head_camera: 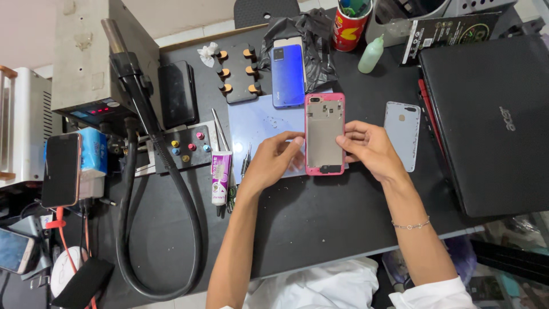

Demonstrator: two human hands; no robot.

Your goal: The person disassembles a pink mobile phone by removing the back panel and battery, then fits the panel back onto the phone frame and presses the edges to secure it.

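A pink phone frame (324,133) lies on a pale blue work mat (257,123) in the middle of the dark table. My left hand (274,160) touches its left edge with the fingertips. My right hand (369,149) holds its right edge, fingers curled against the rim. A light grey back cover (402,134) lies just right of my right hand. A blue phone (287,74) rests face down at the top of the mat.
A closed black laptop (492,120) fills the right side. A hot-air station (91,57) with its thick hose (166,229) stands left. A glue tube (220,177), tweezers, a black phone (178,94), a clamp holder (237,71) and a green dropper bottle (370,54) surround the mat.
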